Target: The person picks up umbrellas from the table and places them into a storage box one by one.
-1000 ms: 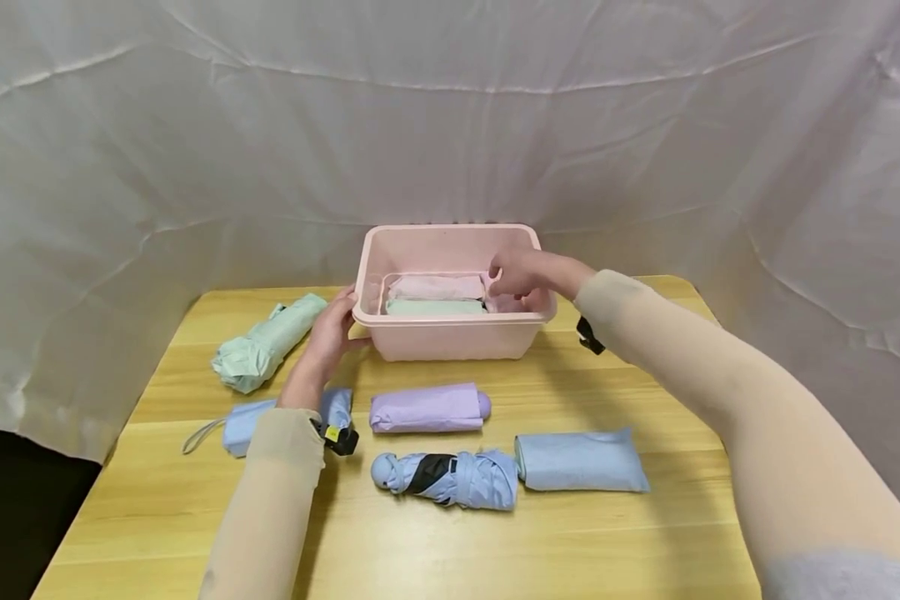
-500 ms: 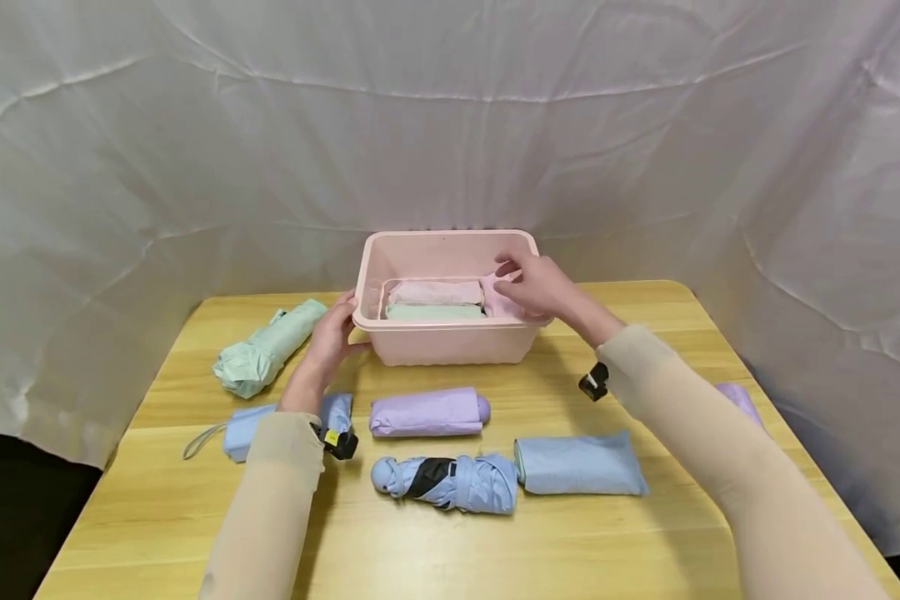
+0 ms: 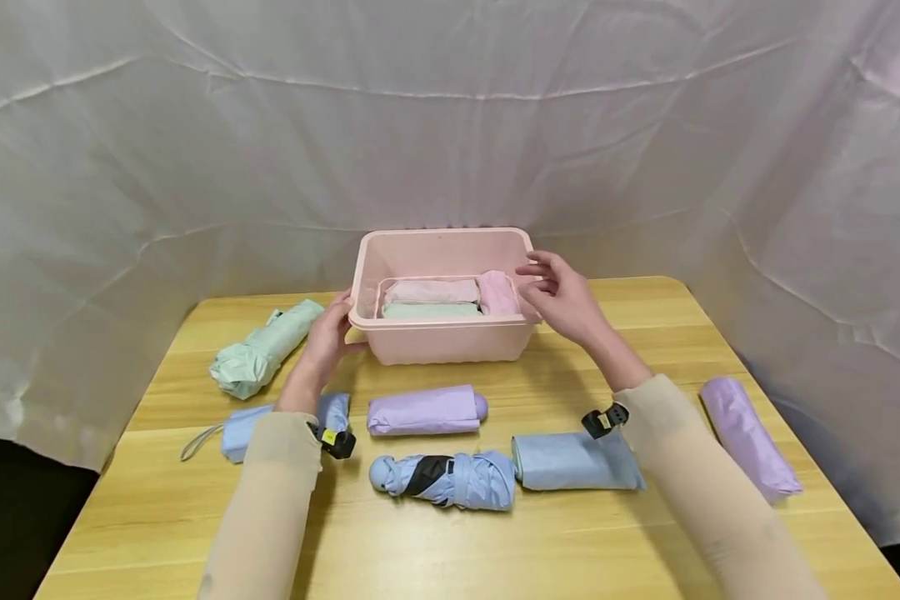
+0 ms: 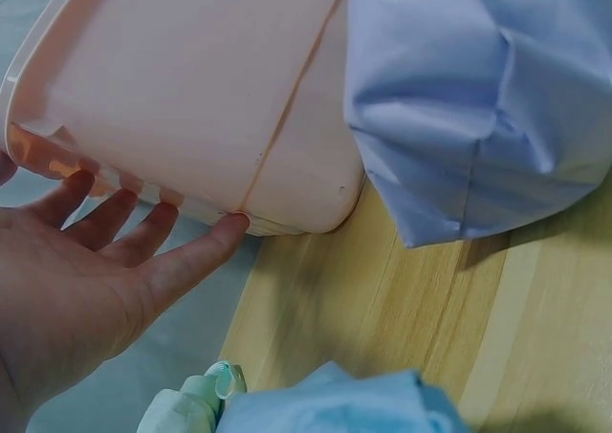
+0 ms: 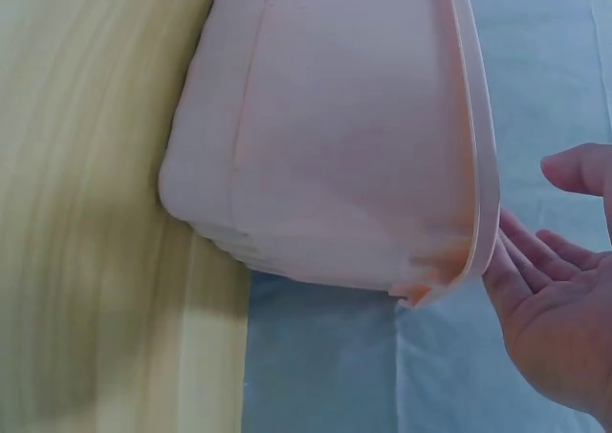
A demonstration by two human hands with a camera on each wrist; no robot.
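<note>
Fingers of the left hand (image 3: 328,335) lie straight against the 9 o'clock end of the pink plastic basin (image 3: 442,340), touching under its rim without curling round it; the flat palm seems to steady the basin rather than lift it. At the 3 o'clock end the right hand (image 3: 562,293) hovers open, fingers relaxed and spread just beside the rim, holding nothing; whether it touches the rim cannot be told. Both forearms reach in from 6 o'clock, sleeved in beige. Inside the basin lie three folded umbrellas: pink (image 3: 431,291), green (image 3: 429,310) and a second pink one (image 3: 497,292) crosswise. On the wooden table (image 3: 495,550) lie a mint umbrella (image 3: 262,348) at 9 o'clock, a lilac umbrella (image 3: 426,410) and three blue ones toward 6, and a purple sleeve (image 3: 750,437) at 4.
</note>
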